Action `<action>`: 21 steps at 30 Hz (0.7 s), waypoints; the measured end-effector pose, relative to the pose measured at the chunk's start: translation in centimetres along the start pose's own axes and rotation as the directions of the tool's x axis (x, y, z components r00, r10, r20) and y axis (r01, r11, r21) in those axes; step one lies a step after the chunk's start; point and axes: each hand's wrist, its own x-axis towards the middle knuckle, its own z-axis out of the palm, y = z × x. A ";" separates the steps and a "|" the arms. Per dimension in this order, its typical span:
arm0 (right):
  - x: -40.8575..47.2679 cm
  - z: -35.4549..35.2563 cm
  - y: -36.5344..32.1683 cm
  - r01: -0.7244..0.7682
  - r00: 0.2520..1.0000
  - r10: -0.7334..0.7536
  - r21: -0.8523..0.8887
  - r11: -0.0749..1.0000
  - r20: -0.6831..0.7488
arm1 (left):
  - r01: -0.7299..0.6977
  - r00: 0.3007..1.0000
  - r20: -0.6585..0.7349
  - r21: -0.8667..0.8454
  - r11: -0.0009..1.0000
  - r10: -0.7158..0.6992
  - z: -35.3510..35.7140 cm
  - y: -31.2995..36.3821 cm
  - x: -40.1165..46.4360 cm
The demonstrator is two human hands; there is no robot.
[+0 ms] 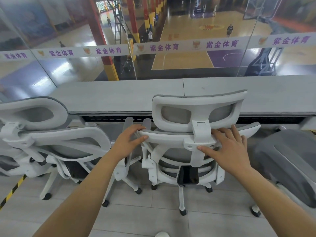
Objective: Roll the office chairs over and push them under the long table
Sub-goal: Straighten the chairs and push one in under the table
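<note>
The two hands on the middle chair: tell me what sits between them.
In the head view, the chair's white headrest bracket stands on the backrest's top rail between the left hand and the right hand.

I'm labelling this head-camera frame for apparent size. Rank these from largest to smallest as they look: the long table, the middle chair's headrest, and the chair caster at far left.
1. long table
2. headrest
3. caster

The gaps are plain, so nearness does not muddle the order.
</note>
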 end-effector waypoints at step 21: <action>-18.5 -11.8 22.5 -0.265 0.949 0.279 0.105 0.958 -0.146 | -0.445 0.867 0.183 -0.131 0.886 0.463 26.6 23.9 -11.4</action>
